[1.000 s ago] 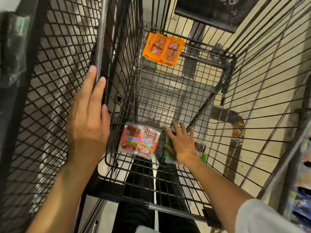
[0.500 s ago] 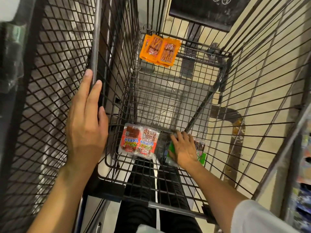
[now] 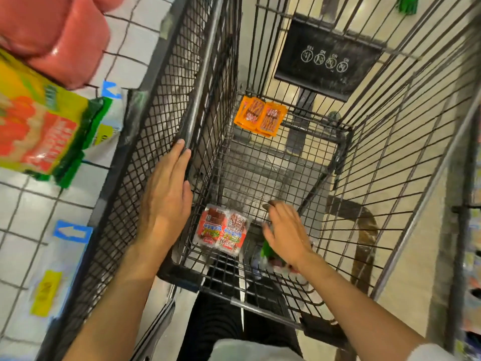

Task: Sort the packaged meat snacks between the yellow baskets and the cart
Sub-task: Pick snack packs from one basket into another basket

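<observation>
well, the wire cart (image 3: 390,152) fills the view, a yellow bag (image 3: 39,131) outside its left mesh. the left hand (image 3: 166,201) lies flat, fingers straight, on the side rail. the right hand (image 3: 286,235), blurred, hides most of a green packet (image 3: 268,250) on the cart floor; i cannot tell its grip. red snack packs (image 3: 222,230) lie between the hands, and orange packs (image 3: 260,117) at the far end.

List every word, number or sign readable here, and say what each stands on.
"ON" (likely "NO" seen upside down): on the black plaque, above its crossed-circle signs.
Arrow sign, no words: on the blue sticker.
Too blurred to read: print on the red packets, orange packets, yellow-green bag and yellow tag.
</observation>
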Demonstrator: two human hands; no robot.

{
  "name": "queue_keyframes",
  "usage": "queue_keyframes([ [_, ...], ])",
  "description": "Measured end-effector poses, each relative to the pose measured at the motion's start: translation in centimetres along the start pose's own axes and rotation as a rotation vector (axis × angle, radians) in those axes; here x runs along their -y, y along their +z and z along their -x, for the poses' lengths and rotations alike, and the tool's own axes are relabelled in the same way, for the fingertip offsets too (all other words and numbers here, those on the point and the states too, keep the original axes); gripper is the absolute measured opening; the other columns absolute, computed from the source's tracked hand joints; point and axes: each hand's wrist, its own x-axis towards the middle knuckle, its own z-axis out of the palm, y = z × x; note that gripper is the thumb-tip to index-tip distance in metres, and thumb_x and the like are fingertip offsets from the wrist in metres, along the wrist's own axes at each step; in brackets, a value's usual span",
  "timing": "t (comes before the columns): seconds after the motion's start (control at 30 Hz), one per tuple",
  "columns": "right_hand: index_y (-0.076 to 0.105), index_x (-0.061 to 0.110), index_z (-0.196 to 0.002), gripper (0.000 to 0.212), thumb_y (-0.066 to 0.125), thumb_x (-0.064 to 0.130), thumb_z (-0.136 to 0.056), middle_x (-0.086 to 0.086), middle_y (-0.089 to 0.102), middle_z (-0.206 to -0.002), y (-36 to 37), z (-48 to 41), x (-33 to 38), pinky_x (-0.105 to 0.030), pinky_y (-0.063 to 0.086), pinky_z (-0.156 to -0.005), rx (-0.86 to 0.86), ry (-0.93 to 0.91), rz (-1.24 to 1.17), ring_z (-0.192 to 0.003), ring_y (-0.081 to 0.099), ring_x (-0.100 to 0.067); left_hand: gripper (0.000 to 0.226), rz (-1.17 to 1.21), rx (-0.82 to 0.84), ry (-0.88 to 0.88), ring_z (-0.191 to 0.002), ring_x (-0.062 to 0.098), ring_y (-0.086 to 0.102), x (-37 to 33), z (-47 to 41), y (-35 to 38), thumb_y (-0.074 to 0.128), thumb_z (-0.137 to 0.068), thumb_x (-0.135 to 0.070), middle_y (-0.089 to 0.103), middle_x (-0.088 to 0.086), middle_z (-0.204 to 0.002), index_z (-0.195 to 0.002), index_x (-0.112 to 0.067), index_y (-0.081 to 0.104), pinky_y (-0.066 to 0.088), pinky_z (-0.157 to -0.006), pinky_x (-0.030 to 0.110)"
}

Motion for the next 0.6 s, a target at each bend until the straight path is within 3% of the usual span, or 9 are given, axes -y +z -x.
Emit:
queue_keyframes([
  [0.13, 0.043, 0.014, -0.138, 0.048, 0.039, 0.036, -0.096, -0.002, 0.041, -0.143, -7.1, 0.7, 3.7, -0.029, 0.009, -0.116, -0.123, -0.13, -0.153, -0.137, 0.031, -0.016, 0.045, -0.045, -0.004, -0.074, -0.127, 0.033, 0.049, -2.7, 2.6, -5.0, 0.061, -0.083, 0.008, 0.049, 0.019, -0.138, -0.127, 0.007, 0.053, 0.034, -0.107, 0.036],
  [0.2, 0.047, 0.014, -0.135, 0.05, 0.033, 0.04, -0.095, 0.001, 0.044, -0.141, -11.1, 1.5, 6.3, -0.028, 0.015, -0.115, -0.188, -0.228, -0.251, -0.136, 0.032, -0.013, 0.042, -0.038, -0.074, -0.102, -0.121, 0.035, 0.054, -4.5, 4.9, -8.3, 0.064, -0.081, 0.01, 0.054, 0.021, -0.132, -0.122, 0.009, 0.057, 0.04, -0.103, 0.04],
  [0.3, 0.053, 0.011, -0.127, 0.044, 0.035, 0.036, -0.095, 0.001, 0.054, -0.128, -17.4, 3.1, 11.5, -0.025, 0.029, -0.11, -0.288, -0.461, -0.399, -0.124, 0.041, -0.009, 0.038, -0.058, -0.22, -0.204, -0.117, 0.03, 0.057, -7.5, 9.3, -14.3, 0.065, -0.083, 0.002, 0.057, 0.016, -0.13, -0.121, 0.003, 0.061, 0.041, -0.1, 0.032],
  [0.4, 0.058, 0.007, -0.12, 0.037, 0.041, 0.028, -0.095, 0.004, 0.055, -0.117, -22.5, 5.3, 18.1, -0.01, 0.027, -0.103, -0.329, -0.726, -0.518, -0.115, 0.045, -0.008, 0.033, -0.113, -0.394, -0.236, -0.113, 0.03, 0.057, -9.8, 14.0, -20.7, 0.052, -0.088, -0.01, 0.059, 0.016, -0.127, -0.117, 0.002, 0.063, 0.041, -0.096, 0.03],
  [0.6, 0.062, 0.002, -0.114, 0.035, 0.041, 0.021, -0.094, -0.008, 0.062, -0.112, -26.7, 11.0, 32.2, -0.021, 0.034, -0.097, -0.262, -1.189, -0.553, -0.109, 0.05, -0.018, 0.031, -0.347, -0.65, -0.489, -0.107, 0.026, 0.059, -9.6, 24.8, -31.5, 0.048, -0.089, -0.017, 0.064, 0.012, -0.121, -0.109, -0.003, 0.068, 0.048, -0.086, 0.035],
])
